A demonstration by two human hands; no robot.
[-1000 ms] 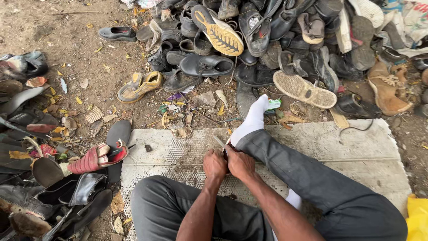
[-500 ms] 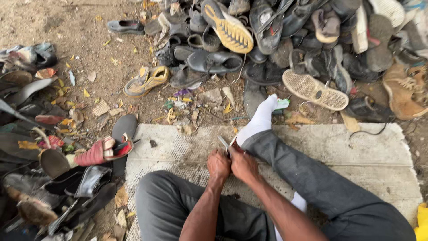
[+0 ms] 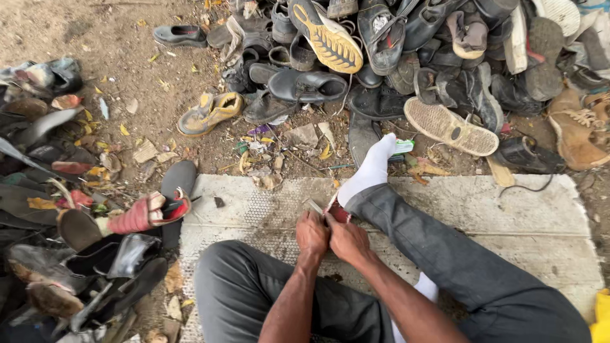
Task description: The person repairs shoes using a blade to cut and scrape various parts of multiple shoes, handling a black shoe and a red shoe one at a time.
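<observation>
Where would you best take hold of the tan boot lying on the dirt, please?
Grip the tan boot around its ankle collar at the right end, coming from above. It lies on its side with the toe pointing left and open dirt around it, so that end seems the easiest to close a hand around.

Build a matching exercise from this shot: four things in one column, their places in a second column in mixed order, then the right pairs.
Things:
1. yellow-soled shoe
2. tan boot
3. white sock
4. red sandal

Places:
A. on the outstretched foot, past the mat's far edge
B. left of the mat, on the near pile
C. sole up, top of the far pile
D. alone on dirt, left of the black shoe

Pairs: 1-C, 2-D, 3-A, 4-B
</observation>
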